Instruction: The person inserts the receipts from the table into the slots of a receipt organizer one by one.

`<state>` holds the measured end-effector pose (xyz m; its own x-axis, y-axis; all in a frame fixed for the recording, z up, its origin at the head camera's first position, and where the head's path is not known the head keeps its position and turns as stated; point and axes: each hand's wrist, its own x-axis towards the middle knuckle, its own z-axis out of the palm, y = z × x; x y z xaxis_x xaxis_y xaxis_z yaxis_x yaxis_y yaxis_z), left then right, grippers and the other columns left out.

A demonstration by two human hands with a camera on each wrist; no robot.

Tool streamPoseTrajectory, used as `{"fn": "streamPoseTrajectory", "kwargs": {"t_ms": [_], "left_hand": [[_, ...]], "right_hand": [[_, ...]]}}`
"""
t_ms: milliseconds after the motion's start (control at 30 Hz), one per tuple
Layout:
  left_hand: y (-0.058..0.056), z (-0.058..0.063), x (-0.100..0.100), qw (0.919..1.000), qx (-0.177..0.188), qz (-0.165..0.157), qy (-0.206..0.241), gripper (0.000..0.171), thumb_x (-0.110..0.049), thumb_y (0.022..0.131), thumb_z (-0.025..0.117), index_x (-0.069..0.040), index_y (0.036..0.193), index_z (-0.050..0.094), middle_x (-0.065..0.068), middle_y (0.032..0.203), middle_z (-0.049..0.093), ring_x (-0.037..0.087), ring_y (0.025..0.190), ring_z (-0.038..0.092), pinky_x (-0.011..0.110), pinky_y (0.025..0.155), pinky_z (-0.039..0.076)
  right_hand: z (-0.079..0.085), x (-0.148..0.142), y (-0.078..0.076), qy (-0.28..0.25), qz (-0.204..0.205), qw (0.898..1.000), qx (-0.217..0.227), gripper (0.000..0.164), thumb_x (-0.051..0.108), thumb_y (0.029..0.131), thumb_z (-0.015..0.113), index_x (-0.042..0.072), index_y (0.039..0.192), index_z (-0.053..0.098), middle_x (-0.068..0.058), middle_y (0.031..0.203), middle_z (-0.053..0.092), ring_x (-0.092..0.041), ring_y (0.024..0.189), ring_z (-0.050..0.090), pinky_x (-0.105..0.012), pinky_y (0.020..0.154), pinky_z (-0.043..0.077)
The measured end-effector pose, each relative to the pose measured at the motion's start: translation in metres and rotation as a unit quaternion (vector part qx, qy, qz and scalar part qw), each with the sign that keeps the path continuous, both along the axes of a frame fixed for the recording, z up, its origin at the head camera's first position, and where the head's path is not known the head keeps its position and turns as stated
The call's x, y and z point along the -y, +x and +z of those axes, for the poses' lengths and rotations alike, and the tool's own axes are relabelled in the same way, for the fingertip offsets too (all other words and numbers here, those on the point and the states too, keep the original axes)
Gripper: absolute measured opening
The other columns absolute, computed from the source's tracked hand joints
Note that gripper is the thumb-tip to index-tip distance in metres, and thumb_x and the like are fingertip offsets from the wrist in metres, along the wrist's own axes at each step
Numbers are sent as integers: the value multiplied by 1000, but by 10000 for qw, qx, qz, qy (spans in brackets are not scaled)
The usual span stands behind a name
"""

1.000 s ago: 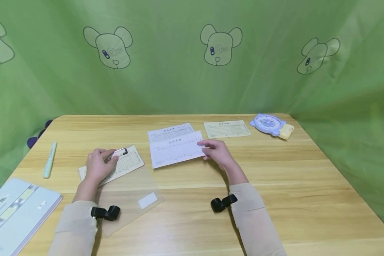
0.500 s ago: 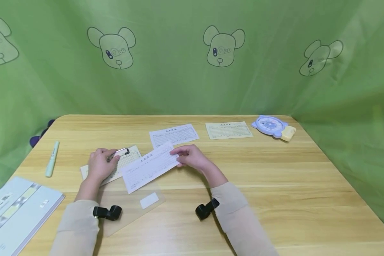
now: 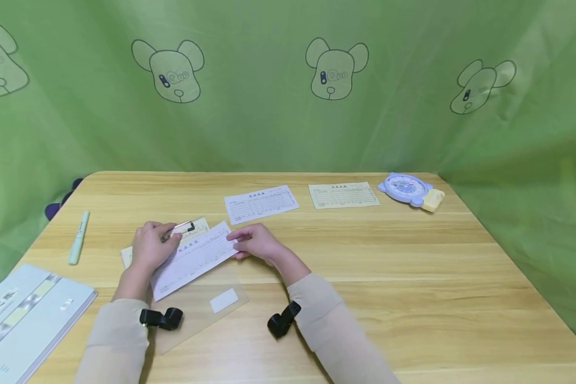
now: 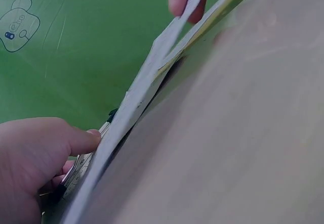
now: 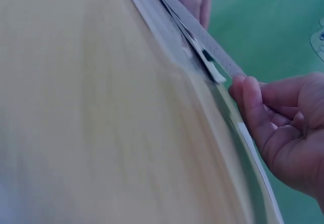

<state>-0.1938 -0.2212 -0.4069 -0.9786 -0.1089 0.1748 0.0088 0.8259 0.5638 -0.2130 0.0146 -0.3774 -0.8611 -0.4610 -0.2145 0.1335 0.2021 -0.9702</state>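
Right hand [image 3: 259, 243] pinching a white rectangular paper slip [image 3: 194, 261], too finely printed to read, above partly covered cream gridded paper [image 3: 200, 226], left hand [image 3: 150, 248] pinching a half-hidden silver metal clip [image 3: 184, 226], only the wrist views showing the slip edge-on.

free lane over the surface [image 3: 427, 277] from right hand [image 3: 258, 241] to right edge, clock [image 3: 404, 186] near far right corner, flat papers [image 3: 261, 205] toward far edge, curtain [image 3: 259, 128] beyond, notebook [image 3: 53, 317] and marker [image 3: 79, 238] along left edge
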Motion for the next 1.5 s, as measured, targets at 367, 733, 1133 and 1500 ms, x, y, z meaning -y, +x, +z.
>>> {"fn": "streamPoseTrajectory", "kwargs": {"t_ms": [367,733,1133,1500], "left_hand": [[0,-2,3,9987,-360,-192,-318,35,-18,84,55,3,112,54,24,103,45,37,92,38,47,76,29],[-3,-5,5,9878,-728,-524,-1275,30,-17,87,51,2,109,56,23,94,47,38,86,40,47,75,31],[-4,-4,4,9888,-762,-458,-1200,29,-18,88,48,3,107,57,22,94,49,37,87,41,46,78,30],[-5,-5,5,9894,-736,-479,-1159,29,-18,89,48,3,107,57,22,93,48,36,87,40,45,78,29]], "right_hand": [[-14,31,-5,-61,-140,9984,539,28,-13,77,53,-4,103,59,-13,83,57,-20,61,61,-26,60,49],[-9,43,-3,134,-363,9972,638,29,-15,76,52,-6,103,58,-15,77,55,-17,54,57,-25,56,49],[-9,51,-14,214,-486,9960,718,31,-17,74,50,-6,101,59,-14,78,54,-16,52,57,-23,56,49],[-5,51,-11,255,-486,9973,486,27,-16,74,52,-8,99,59,-13,76,56,-14,50,55,-24,55,49]]}}
